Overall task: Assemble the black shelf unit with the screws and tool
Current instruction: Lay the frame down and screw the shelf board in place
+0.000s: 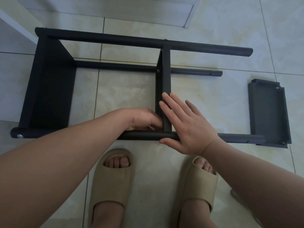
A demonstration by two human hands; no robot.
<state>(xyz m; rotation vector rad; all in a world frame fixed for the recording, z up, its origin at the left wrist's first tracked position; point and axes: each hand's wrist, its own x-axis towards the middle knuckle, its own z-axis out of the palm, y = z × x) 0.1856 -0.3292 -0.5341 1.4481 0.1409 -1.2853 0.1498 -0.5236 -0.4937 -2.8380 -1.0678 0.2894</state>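
Note:
The black shelf unit (107, 37) lies on its side on the tiled floor, its poles running left to right. One shelf panel (51, 89) is fixed at the left end, and a middle shelf panel (166, 71) stands across the poles. My right hand (189, 129) lies flat with straight fingers on the middle panel's near end, thumb below the front pole (144, 135). My left hand (143, 119) is curled against the panel's left side at the pole joint, pinching a thin pale piece that looks like the tool. A screw head (20, 136) shows at the front pole's left end.
A loose black shelf panel (268, 112) lies on the floor at the right, by the free pole ends. My feet in beige slippers (113, 178) stand just in front of the unit. White furniture (189, 12) stands at the back, and a white board (14, 25) at the far left.

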